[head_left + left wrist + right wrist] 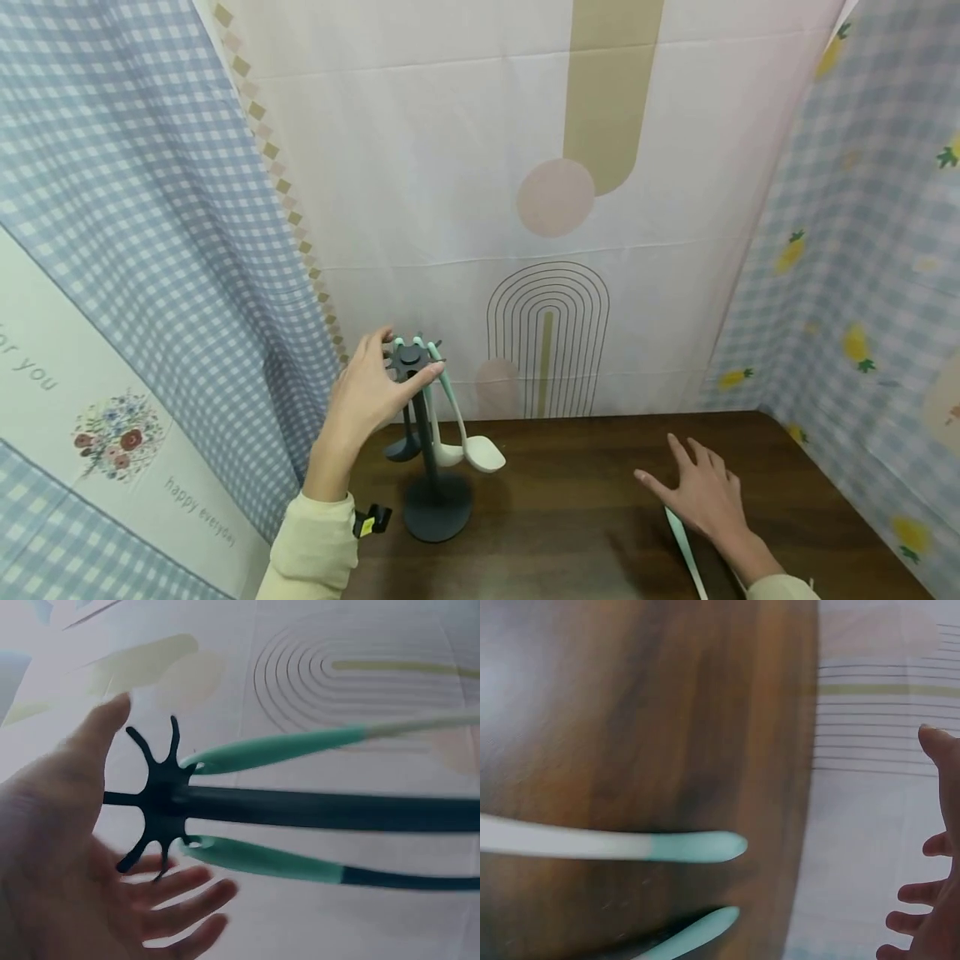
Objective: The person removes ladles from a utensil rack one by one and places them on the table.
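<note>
A dark utensil stand (438, 514) with a ring of hooks at its top stands left of centre on the table. My left hand (367, 390) is spread around those hooks, thumb on the near side; in the left wrist view its fingers look loose, and whether they touch the stand is unclear. Mint-handled utensils hang there: a dark ladle (403, 448), a white ladle (447, 455) and a white spoon-like one (484, 454). Over on the right, my right hand (705, 492) hovers with fingers apart above a mint-handled utensil (697, 846). Beside that lies a second mint handle (694, 935).
The brown wooden table (570, 492) ends at a white patterned cloth (435, 208) behind it. Blue checked curtains (180, 183) hang at the left, and a checked cloth with pineapples (847, 275) covers the right side.
</note>
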The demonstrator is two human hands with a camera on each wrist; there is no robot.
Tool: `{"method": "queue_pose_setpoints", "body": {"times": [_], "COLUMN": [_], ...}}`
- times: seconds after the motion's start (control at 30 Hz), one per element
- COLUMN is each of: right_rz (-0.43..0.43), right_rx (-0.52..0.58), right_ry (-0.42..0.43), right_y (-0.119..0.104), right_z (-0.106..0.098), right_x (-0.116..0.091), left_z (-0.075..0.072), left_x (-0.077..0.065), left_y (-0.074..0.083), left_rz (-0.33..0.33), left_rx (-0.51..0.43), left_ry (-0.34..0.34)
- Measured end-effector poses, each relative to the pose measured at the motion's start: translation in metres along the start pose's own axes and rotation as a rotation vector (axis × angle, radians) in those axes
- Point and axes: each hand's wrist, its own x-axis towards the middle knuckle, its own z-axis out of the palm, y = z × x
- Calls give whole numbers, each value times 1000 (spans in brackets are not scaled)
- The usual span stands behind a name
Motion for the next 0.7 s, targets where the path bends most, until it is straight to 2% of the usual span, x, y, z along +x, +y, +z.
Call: {"method": "queue_pose_setpoints", "body": {"times": [0.1,0.2,0.33,0.53,0.7], "right_rz": [-31,-54,-78,-114,-139], "right_rx": [20,39,55,84,110], "right_ry": [53,73,69,92,123], "right_y": [-12,-24,-39,-56,-66], "right_z": [-7,-12,-20,-30,-37], "right_x": [3,5,6,7,5], "left_z": [8,18,37,58,61], "left_x": [-7,-10,-9,-6,-4], "left_y": [-7,-16,-25,-29,-27], "left_rz": [7,63,129,177,216], "left_rx": [-162,-343,-511,-624,-612], "left_ry": [107,193,242,360,445]}}
